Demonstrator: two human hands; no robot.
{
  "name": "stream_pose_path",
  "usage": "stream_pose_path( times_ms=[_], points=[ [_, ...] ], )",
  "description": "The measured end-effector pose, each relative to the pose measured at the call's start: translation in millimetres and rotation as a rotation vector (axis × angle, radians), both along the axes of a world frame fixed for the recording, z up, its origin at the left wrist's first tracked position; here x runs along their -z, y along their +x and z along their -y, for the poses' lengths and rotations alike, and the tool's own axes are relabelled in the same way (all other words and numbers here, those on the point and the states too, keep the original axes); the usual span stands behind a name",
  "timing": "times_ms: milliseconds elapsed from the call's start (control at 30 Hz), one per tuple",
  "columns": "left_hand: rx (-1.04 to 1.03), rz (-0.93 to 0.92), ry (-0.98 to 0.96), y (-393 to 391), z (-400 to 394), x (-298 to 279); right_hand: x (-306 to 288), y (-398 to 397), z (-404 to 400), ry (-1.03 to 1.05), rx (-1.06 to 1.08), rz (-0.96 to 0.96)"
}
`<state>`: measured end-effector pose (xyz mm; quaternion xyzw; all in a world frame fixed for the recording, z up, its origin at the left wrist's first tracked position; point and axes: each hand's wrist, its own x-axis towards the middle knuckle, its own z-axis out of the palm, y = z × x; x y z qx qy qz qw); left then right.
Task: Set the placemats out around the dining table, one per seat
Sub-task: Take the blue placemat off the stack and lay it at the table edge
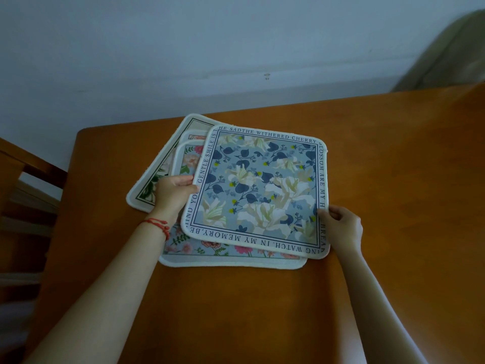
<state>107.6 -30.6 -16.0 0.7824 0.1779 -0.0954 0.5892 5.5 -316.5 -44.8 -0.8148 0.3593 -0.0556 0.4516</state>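
A stack of floral placemats lies on the wooden dining table (380, 158). The top placemat (257, 187) is blue with white lilies and a lettered border. My left hand (173, 195) grips its left edge, and my right hand (341, 227) pinches its right edge near the lower corner. Under it lies a pale blue mat with pink flowers (231, 254). Further down, a cream mat with green leaves (147, 190) pokes out to the left, and another mat (193, 135) shows only a corner.
A wooden chair (23, 179) stands at the table's left side. A grey wall (210, 48) runs behind the far table edge. A dark green blurred object (451, 53) sits at the upper right. Bare tabletop lies right of and in front of the stack.
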Motion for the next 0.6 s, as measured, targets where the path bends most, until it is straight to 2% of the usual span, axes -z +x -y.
stream_pose_path(
  times_ms=[600],
  points=[
    [0.015, 0.016, 0.022, 29.4, 9.3, 5.2, 3.6, 35.2, 19.1, 0.064, -0.007, 0.05]
  ],
)
